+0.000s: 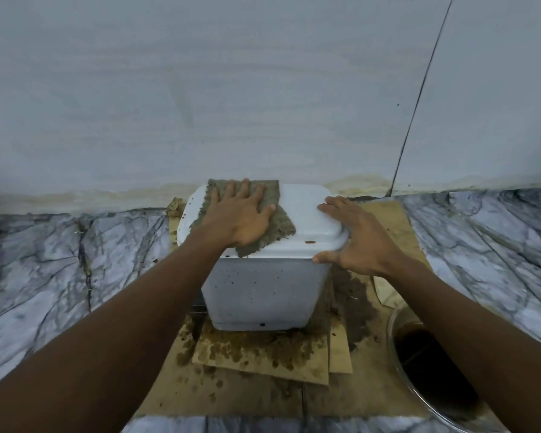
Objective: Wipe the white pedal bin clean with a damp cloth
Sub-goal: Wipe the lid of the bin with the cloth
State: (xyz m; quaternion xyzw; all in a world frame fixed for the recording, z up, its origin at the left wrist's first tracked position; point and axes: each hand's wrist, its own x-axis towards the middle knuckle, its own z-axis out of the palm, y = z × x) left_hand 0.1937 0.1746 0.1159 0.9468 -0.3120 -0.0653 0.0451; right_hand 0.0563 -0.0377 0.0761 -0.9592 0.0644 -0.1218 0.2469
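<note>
I am wiping the lid: my left hand, fingers spread, presses the damp cloth flat on the white pedal bin, which stands on stained cardboard against the far wall. My right hand, fingers apart, steadies the lid's right edge; next I judge the cloth should sweep right and near, toward the brown speck.

Flattened sheets of brown cardboard lie overlapped on a grey-veined marble floor, spattered and smeared with brown grime — heaviest near the middle. At the lower right sits a clear glass bowl holding dark liquid. Behind, a pale wall shows yellowish staining along its base and one dark seam.
</note>
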